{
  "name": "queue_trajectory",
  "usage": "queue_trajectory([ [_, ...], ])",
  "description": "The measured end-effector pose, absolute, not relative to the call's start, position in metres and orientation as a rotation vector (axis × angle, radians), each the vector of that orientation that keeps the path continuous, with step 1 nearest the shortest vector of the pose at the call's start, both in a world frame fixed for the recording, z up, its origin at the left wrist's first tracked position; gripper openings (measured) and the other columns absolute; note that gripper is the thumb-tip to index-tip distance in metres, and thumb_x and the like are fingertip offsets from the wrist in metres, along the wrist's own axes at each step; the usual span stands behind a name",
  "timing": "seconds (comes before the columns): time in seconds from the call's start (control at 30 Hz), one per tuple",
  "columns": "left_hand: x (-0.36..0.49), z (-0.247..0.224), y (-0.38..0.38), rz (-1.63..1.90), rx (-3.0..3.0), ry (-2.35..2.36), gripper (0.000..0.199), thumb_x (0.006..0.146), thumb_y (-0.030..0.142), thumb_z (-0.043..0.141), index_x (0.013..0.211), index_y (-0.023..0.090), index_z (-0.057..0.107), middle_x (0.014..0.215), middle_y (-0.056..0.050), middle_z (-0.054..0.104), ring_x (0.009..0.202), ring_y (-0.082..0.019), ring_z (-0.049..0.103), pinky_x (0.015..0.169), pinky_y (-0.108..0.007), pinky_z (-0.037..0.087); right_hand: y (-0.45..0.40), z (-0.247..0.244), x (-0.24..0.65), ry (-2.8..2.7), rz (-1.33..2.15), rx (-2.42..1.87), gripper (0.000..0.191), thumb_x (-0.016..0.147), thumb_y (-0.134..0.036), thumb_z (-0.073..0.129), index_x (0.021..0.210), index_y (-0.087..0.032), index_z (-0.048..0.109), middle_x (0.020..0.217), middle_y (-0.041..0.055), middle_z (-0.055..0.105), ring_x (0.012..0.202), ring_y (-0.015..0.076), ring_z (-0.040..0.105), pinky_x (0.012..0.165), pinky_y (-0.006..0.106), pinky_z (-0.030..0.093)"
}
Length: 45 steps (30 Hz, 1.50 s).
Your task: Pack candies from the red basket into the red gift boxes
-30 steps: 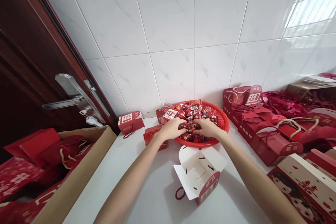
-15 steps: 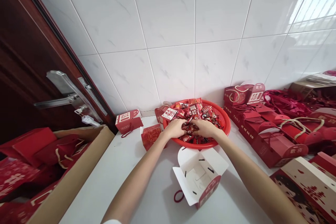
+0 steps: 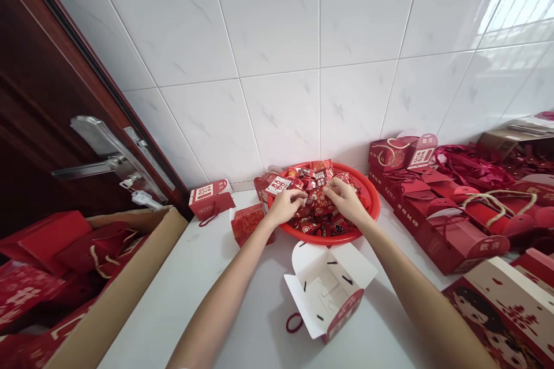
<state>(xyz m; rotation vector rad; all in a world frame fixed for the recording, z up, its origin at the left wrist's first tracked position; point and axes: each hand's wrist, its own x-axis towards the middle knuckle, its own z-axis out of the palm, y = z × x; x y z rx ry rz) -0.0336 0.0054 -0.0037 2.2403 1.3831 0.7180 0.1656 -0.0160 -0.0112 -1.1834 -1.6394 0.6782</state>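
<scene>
A red plastic basket (image 3: 371,190) stands against the tiled wall, heaped with wrapped candies (image 3: 305,225). My right hand (image 3: 346,200) is over the heap, thumb and fingertips pinched at the top edge of a red candy packet (image 3: 321,203). On the basket's left side, my left hand (image 3: 287,206) has its fingers curled together above the candies; what lies between them is too small to make out. In front of the basket an open gift box (image 3: 324,294), white inside, stands between my forearms with no contents visible. A dark red cord loop sticks out at its left.
A closed red box (image 3: 211,200) and a patterned red box (image 3: 249,225) stand left of the basket. Rows of red gift boxes (image 3: 450,236) line the right side. A cardboard carton (image 3: 160,242) full of red boxes is at left, by the door handle (image 3: 86,168).
Both hands have risen from deep in the candies and moved slightly apart. A red candy packet now shows at my right fingertips. The open gift box has stayed in place.
</scene>
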Motion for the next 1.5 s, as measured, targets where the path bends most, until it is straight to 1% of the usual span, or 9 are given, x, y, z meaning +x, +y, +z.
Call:
queue_trajectory([
  [0.13, -0.035, -0.001, 0.008, 0.862, 2.233, 1.522, 0.033, 0.088, 0.009, 0.052, 0.112, 0.018, 0.074, 0.115, -0.007, 0.075, 0.109, -0.020, 0.070, 0.100, -0.034, 0.055, -0.016, -0.013, 0.170, -1.396, 0.721, -1.171, 0.034, 0.087, -0.058, 0.047, 0.080, -0.026, 0.044, 0.061, -0.0049, 0.045, 0.052, 0.0151, 0.044, 0.049, 0.027, 0.036],
  [0.27, -0.036, 0.003, 0.019, 0.914, 2.249, 1.732, 0.046, 0.087, 0.011, 0.056, 0.132, 0.015, 0.063, 0.147, -0.017, 0.054, 0.143, -0.033, 0.044, 0.122, -0.053, 0.032, -0.018, -0.011, 0.173, -1.243, 0.730, -1.184, 0.038, 0.085, -0.063, 0.051, 0.082, -0.025, 0.047, 0.059, -0.0054, 0.045, 0.051, 0.0150, 0.043, 0.049, 0.028, 0.037],
  [0.4, -0.029, 0.003, 0.023, 0.669, 2.317, 1.712, 0.056, 0.080, 0.022, 0.071, 0.135, 0.015, 0.061, 0.153, -0.021, 0.047, 0.147, -0.047, 0.033, 0.117, -0.072, 0.022, -0.019, -0.011, 0.173, -1.170, 0.726, -1.183, 0.041, 0.082, -0.065, 0.054, 0.082, -0.025, 0.050, 0.058, -0.0051, 0.045, 0.052, 0.0152, 0.043, 0.048, 0.028, 0.037],
  [0.5, -0.019, 0.004, 0.009, 0.471, 2.421, 1.469, 0.047, 0.083, 0.031, 0.072, 0.129, 0.023, 0.067, 0.142, -0.011, 0.061, 0.138, -0.035, 0.050, 0.118, -0.052, 0.037, -0.019, -0.011, 0.174, -1.142, 0.733, -1.183, 0.042, 0.082, -0.066, 0.056, 0.087, -0.025, 0.053, 0.058, -0.0058, 0.044, 0.051, 0.0152, 0.042, 0.048, 0.028, 0.036],
  [0.6, -0.010, 0.007, -0.012, 0.304, 2.497, 1.165, 0.045, 0.085, 0.036, 0.070, 0.129, 0.025, 0.068, 0.144, -0.008, 0.061, 0.142, -0.028, 0.047, 0.117, -0.039, 0.039, -0.017, -0.012, 0.174, -1.131, 0.744, -1.175, 0.043, 0.081, -0.066, 0.059, 0.088, -0.024, 0.055, 0.063, -0.0037, 0.052, 0.055, 0.0157, 0.047, 0.052, 0.029, 0.040],
  [0.73, -0.013, 0.017, -0.017, 0.399, 2.398, 0.991, 0.043, 0.088, 0.027, 0.062, 0.131, 0.022, 0.066, 0.140, -0.008, 0.064, 0.136, -0.026, 0.054, 0.114, -0.036, 0.042, -0.014, -0.014, 0.175, -1.128, 0.787, -1.172, 0.041, 0.079, -0.063, 0.062, 0.087, -0.023, 0.057, 0.071, -0.0013, 0.059, 0.063, 0.0170, 0.054, 0.059, 0.030, 0.045],
  [0.87, -0.030, 0.023, 0.009, 0.637, 2.304, 1.328, 0.039, 0.088, 0.015, 0.055, 0.123, 0.021, 0.071, 0.128, -0.006, 0.072, 0.116, -0.023, 0.068, 0.105, -0.034, 0.050, -0.013, -0.014, 0.174, -1.112, 0.860, -1.181, 0.035, 0.079, -0.056, 0.061, 0.093, -0.024, 0.057, 0.070, -0.0014, 0.062, 0.064, 0.0185, 0.057, 0.058, 0.031, 0.047],
  [1.23, -0.035, 0.002, 0.037, 0.559, 2.243, 1.699, 0.042, 0.069, 0.012, 0.075, 0.111, 0.016, 0.074, 0.123, -0.016, 0.071, 0.122, -0.039, 0.063, 0.110, -0.049, 0.044, -0.020, -0.009, 0.173, -1.118, 0.953, -1.144, 0.045, 0.064, -0.032, 0.061, 0.108, -0.022, 0.057, 0.067, -0.0053, 0.058, 0.065, 0.0186, 0.058, 0.061, 0.031, 0.047],
  [1.5, -0.037, 0.003, 0.034, 0.816, 2.063, 1.399, 0.035, 0.093, 0.023, 0.055, 0.122, 0.016, 0.071, 0.133, -0.009, 0.069, 0.125, -0.025, 0.064, 0.110, -0.037, 0.046, -0.021, -0.008, 0.172, -1.149, 1.004, -1.012, 0.032, 0.062, -0.032, 0.070, 0.091, -0.023, 0.058, 0.086, 0.0022, 0.072, 0.085, 0.0236, 0.068, 0.078, 0.037, 0.055],
])
